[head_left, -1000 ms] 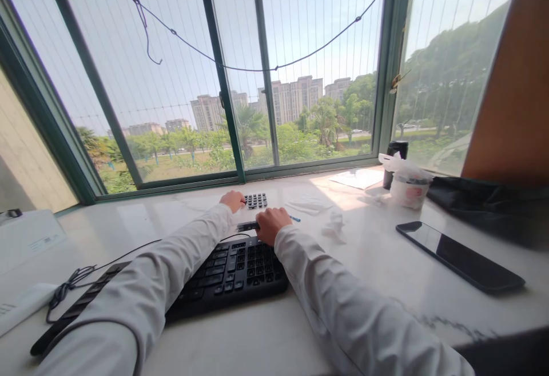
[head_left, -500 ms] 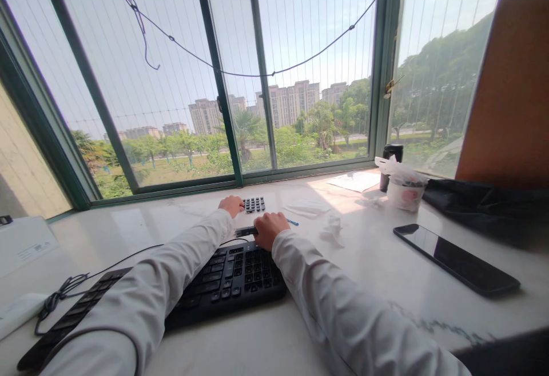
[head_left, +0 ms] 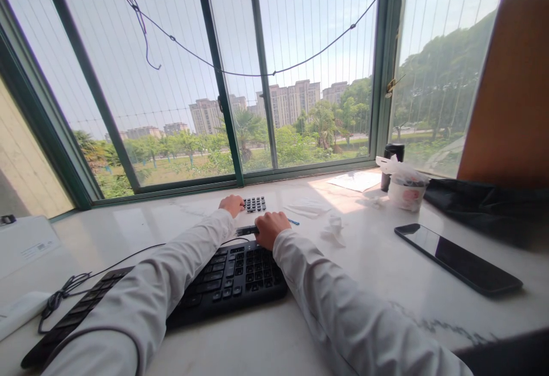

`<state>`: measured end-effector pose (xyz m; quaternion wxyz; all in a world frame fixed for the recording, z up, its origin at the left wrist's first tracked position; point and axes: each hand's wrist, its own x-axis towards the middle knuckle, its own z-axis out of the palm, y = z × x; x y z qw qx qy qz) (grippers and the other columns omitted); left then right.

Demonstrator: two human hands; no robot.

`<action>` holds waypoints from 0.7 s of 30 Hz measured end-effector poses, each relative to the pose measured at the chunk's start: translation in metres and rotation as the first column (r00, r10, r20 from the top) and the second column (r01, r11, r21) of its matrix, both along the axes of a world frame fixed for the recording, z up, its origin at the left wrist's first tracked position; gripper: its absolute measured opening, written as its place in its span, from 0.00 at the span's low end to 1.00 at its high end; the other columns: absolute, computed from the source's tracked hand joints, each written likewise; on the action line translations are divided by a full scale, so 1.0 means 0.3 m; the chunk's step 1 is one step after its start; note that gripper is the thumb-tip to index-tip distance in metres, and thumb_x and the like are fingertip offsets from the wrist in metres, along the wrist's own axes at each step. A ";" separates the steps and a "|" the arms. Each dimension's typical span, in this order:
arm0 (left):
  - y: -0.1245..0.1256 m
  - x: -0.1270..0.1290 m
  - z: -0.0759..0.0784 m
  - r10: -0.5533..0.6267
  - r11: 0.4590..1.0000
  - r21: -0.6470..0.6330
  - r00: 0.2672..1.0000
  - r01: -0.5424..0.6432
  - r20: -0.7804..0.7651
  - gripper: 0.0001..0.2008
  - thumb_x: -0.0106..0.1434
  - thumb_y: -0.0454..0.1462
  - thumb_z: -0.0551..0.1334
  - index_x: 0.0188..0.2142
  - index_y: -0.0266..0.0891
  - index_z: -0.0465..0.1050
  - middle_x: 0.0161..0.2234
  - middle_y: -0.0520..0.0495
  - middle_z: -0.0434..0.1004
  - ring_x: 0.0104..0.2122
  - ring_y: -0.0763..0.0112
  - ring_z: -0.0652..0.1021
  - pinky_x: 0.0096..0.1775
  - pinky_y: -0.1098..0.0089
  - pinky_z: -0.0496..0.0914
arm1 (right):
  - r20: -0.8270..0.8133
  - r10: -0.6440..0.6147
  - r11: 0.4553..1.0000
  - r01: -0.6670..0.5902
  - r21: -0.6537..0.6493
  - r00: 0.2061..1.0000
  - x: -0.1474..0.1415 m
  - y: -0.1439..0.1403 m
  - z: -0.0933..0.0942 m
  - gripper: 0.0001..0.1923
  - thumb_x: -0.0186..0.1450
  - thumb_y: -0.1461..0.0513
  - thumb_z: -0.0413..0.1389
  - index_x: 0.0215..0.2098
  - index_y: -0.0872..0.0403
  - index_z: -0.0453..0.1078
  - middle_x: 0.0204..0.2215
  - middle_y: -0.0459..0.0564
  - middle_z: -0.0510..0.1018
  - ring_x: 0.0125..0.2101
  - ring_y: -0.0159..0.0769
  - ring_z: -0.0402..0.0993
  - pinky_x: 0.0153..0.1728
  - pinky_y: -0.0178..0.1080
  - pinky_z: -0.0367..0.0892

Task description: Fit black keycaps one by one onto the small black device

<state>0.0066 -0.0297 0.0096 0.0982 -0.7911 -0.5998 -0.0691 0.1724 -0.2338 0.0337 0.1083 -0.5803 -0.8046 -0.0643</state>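
Observation:
A black keyboard (head_left: pixel 223 279) lies on the white sill, with my two white-sleeved forearms stretched over it. My left hand (head_left: pixel 231 204) rests curled just beyond the keyboard, its fingertips against a small cluster of loose black keycaps (head_left: pixel 254 203). Whether it holds one is hidden. My right hand (head_left: pixel 271 228) is closed at the keyboard's far right corner around a short dark bar (head_left: pixel 246 230) that sticks out to the left. A small blue tip (head_left: pixel 294 222) shows on the hand's right side.
Crumpled tissues (head_left: pixel 333 228) and paper (head_left: pixel 355 180) lie beyond my right hand. A bagged white cup (head_left: pixel 403 187) and a black cup (head_left: pixel 393 153) stand at the back right. A dark phone (head_left: pixel 458 259) and black cloth (head_left: pixel 484 204) lie right; the keyboard cable (head_left: pixel 64 296) and a white box (head_left: pixel 26 244) lie left.
Both hands stay where they were by the keycaps and the dark bar. Only the head view has shifted slightly.

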 end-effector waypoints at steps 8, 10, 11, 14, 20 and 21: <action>-0.080 -0.008 0.069 0.034 0.999 0.017 0.998 -0.035 0.060 0.12 0.57 0.43 0.64 0.40 0.45 0.80 0.38 0.43 0.81 0.40 0.61 0.78 0.40 0.70 0.68 | 0.003 0.010 0.997 -0.010 0.074 1.000 0.008 0.025 -0.016 0.15 0.59 0.60 0.52 0.41 0.56 0.75 0.38 0.61 0.79 0.40 0.49 0.76 0.38 0.46 0.65; -0.124 -0.015 0.105 0.030 0.999 0.015 0.995 -0.031 0.091 0.14 0.58 0.44 0.63 0.42 0.45 0.79 0.34 0.45 0.82 0.37 0.65 0.79 0.39 0.72 0.68 | -0.003 0.003 0.997 -0.003 0.073 1.000 0.009 0.025 -0.015 0.16 0.60 0.59 0.51 0.42 0.55 0.75 0.39 0.62 0.79 0.40 0.49 0.76 0.39 0.46 0.65; -0.151 -0.021 0.124 0.021 1.000 0.010 0.994 -0.022 0.105 0.14 0.59 0.45 0.62 0.42 0.45 0.79 0.33 0.47 0.82 0.34 0.67 0.80 0.38 0.72 0.67 | -0.013 -0.003 0.997 0.004 0.075 1.000 0.010 0.025 -0.014 0.16 0.60 0.59 0.51 0.42 0.55 0.74 0.39 0.62 0.79 0.40 0.49 0.76 0.39 0.46 0.65; -0.254 -0.052 0.172 -0.031 0.999 -0.013 0.990 0.033 0.139 0.14 0.60 0.47 0.60 0.40 0.47 0.79 0.27 0.52 0.81 0.28 0.72 0.79 0.36 0.74 0.67 | -0.119 -0.040 0.994 0.052 0.099 0.992 0.009 0.023 -0.014 0.15 0.62 0.58 0.49 0.43 0.52 0.74 0.37 0.59 0.79 0.39 0.47 0.76 0.38 0.45 0.64; -0.523 -0.152 0.174 -0.192 0.975 -0.060 0.951 0.212 0.242 0.14 0.59 0.49 0.61 0.34 0.47 0.81 0.28 0.56 0.81 0.18 0.76 0.75 0.35 0.73 0.68 | -0.667 0.058 0.992 0.035 0.124 0.743 -0.004 0.046 -0.016 0.14 0.63 0.52 0.50 0.35 0.50 0.74 0.29 0.49 0.78 0.32 0.38 0.72 0.33 0.37 0.62; -0.564 -0.163 0.163 -0.225 0.965 -0.065 0.929 0.254 0.292 0.14 0.59 0.49 0.60 0.35 0.46 0.81 0.30 0.55 0.82 0.17 0.76 0.74 0.36 0.72 0.68 | -0.771 0.101 0.993 -0.011 0.121 0.629 -0.011 0.051 -0.014 0.15 0.63 0.51 0.51 0.33 0.51 0.73 0.26 0.47 0.75 0.29 0.36 0.71 0.31 0.36 0.61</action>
